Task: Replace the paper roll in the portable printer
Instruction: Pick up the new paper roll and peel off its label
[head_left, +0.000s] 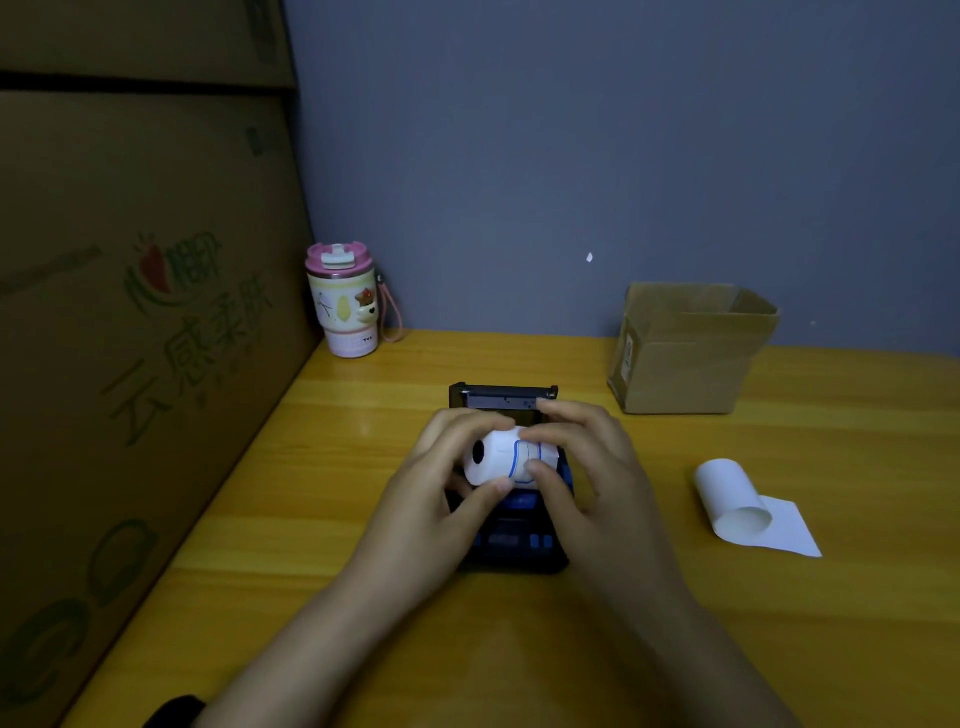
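Both grips, left hand (447, 467) and right hand (576, 462), pinch new paper roll (506, 454) above open printer (511, 514). Risks: tail unspooling; seating it reversed; lid jamming.

tabletop (322, 545): yellow wood grain, set against the grey wall
printer (511, 540): black, blue buttons, centre of tabletop, lid up at the far end
tumbler (344, 301): pink lid, upright, far left corner
small carton (685, 351): open top, far right, near the wall
loose paper (748, 506): white, curled, lying right of printer, well apart
big carton (130, 338): along the left edge
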